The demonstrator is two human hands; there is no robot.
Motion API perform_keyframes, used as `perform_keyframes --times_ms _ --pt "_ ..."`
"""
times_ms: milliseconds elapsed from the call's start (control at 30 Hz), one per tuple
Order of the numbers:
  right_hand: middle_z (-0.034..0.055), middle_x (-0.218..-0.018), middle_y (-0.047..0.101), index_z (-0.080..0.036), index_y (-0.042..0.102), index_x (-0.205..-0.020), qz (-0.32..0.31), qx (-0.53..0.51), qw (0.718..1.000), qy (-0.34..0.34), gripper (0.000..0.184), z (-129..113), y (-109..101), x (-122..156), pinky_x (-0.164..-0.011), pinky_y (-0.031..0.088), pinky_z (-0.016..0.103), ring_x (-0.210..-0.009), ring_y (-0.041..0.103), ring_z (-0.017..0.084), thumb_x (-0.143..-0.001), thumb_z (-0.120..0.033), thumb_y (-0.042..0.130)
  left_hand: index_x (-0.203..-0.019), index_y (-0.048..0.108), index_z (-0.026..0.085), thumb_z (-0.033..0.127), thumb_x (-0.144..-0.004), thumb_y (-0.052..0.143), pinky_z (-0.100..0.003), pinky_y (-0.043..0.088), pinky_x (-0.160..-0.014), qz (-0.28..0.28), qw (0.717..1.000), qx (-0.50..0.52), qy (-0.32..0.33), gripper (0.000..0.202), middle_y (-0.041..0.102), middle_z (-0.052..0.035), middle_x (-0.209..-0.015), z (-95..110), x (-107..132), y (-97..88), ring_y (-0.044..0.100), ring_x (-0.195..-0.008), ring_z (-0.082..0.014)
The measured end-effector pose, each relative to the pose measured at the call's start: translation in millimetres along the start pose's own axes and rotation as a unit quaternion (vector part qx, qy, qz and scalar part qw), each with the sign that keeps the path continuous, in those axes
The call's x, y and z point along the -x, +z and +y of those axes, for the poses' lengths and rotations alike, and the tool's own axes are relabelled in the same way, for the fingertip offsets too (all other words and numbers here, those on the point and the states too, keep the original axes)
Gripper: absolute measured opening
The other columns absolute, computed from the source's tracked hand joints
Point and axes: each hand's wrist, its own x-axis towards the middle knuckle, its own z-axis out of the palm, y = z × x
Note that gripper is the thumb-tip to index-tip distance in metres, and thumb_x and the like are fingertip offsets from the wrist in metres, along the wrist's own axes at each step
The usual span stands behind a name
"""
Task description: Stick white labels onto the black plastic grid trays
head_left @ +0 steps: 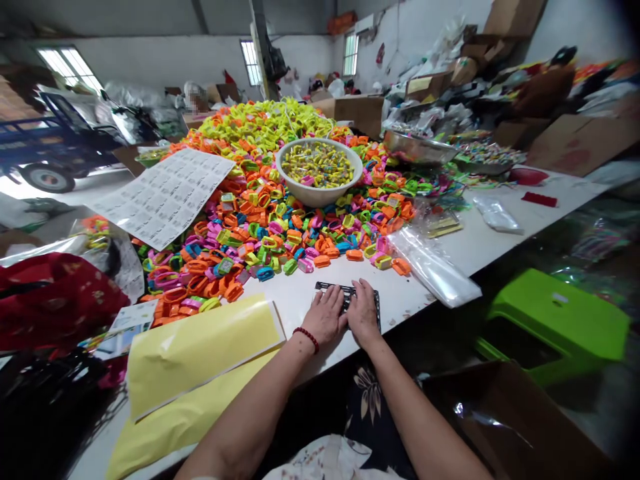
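Both of my hands rest on a small black slotted tray or frame [345,301] at the table's front edge; its exact kind is hard to make out. My left hand [324,315], with a dark red bead bracelet [307,339] at the wrist, lies over its left part with fingers stretched out. Over the right part is my right hand [363,313], fingers extended and slightly bent. The hands cover much of the black piece. Just beyond them spreads a big heap of colourful plastic toy watches [280,233], mostly orange, pink, green, blue and yellow.
A white bowl [320,193] of small yellow pieces sits in the heap. A printed sticker sheet [170,190] lies on it at left. Yellow-backed sheets [200,353] lie near left, clear plastic bags [435,267] at right. A green stool [560,320] stands beside the table [500,247].
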Motion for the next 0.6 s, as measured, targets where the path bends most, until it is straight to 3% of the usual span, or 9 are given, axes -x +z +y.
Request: perform_keyframes --times_ms 100,167,233,300,367,467,533,600 --pt "0.0201 -0.131 0.052 -0.009 0.062 -0.117 -0.008 -0.007 1.0 0.0 0.043 0 -4 -2 -0.107 0.04 0.047 -0.123 0.049 0.027 -0.084 -0.018 0.036 -0.15 0.03 0.017 0.052 -0.095 0.038 -0.059 0.017 -0.117 -0.06 0.997 0.05 -0.003 0.065 0.02 -0.013 -0.16 -6 -4 -3.5 0.013 -0.148 -0.0337" --pt "0.0213 -0.129 0.053 -0.009 0.063 -0.113 -0.016 -0.023 1.0 0.001 0.042 1 -8 -2 -0.107 0.039 0.05 -0.123 0.049 0.029 -0.083 -0.024 0.037 -0.144 0.042 0.023 0.054 -0.091 0.049 -0.064 0.019 -0.115 -0.091 0.988 0.121 -0.006 0.062 0.028 -0.0107 -0.158 -8 -5 -14.4 0.016 -0.147 -0.0378" --pt "0.0226 -0.128 0.054 -0.009 0.063 -0.111 -0.025 -0.043 0.999 0.002 0.044 1 -11 -2 -0.107 0.037 0.054 -0.124 0.048 0.032 -0.082 -0.032 0.039 -0.137 0.052 0.024 0.046 -0.089 0.055 -0.06 0.025 -0.116 -0.075 0.981 0.175 -0.027 0.052 0.037 -0.0091 -0.154 -8 1 -27.3 0.023 -0.145 -0.0354" --pt "0.0218 -0.128 0.054 -0.011 0.064 -0.111 -0.037 -0.046 0.998 0.005 0.051 4 -13 -4 -0.108 0.036 0.054 -0.124 0.048 0.034 -0.078 -0.045 0.044 -0.135 0.053 0.019 0.037 -0.094 0.049 -0.049 0.03 -0.118 -0.019 0.981 0.175 -0.077 0.045 0.039 -0.0101 -0.152 -7 16 -38.6 0.026 -0.146 -0.0278" --pt "0.0227 -0.132 0.052 -0.011 0.064 -0.114 -0.077 -0.023 0.997 0.016 0.067 8 -14 -7 -0.109 0.034 0.052 -0.126 0.047 0.036 -0.073 -0.06 0.048 -0.131 0.056 0.015 0.033 -0.096 0.045 -0.042 0.033 -0.118 0.07 0.976 0.165 -0.122 0.041 0.045 -0.0117 -0.149 -7 43 -48.8 0.03 -0.144 -0.0227" --pt "0.0235 -0.142 0.046 -0.013 0.061 -0.125 -0.167 0.021 0.986 0.019 0.085 17 -18 -12 -0.11 0.032 0.05 -0.132 0.042 0.039 -0.065 -0.074 0.055 -0.122 0.06 0.018 0.03 -0.091 0.053 -0.041 0.037 -0.116 0.205 0.957 0.125 -0.165 0.034 0.053 -0.0109 -0.14 -19 102 -70.3 0.037 -0.14 -0.0224" --pt "0.0233 -0.144 0.044 -0.016 0.06 -0.129 -0.197 0.049 0.979 -0.006 0.092 26 -21 -14 -0.11 0.029 0.052 -0.135 0.038 0.041 -0.06 -0.076 0.061 -0.127 0.055 0.018 0.024 -0.088 0.055 -0.045 0.034 -0.117 0.211 0.951 0.043 -0.22 0.04 0.049 -0.0113 -0.144 -41 144 -91.3 0.033 -0.142 -0.025" --pt "0.024 -0.14 0.049 -0.02 0.065 -0.124 -0.174 0.045 0.983 -0.037 0.091 37 -22 -14 -0.109 0.028 0.055 -0.132 0.041 0.044 -0.051 -0.075 0.068 -0.136 0.047 0.016 0.021 -0.084 0.058 -0.049 0.027 -0.119 0.144 0.942 -0.044 -0.3 0.053 0.041 -0.0144 -0.149 -72 178 -114.2 0.024 -0.145 -0.0288"
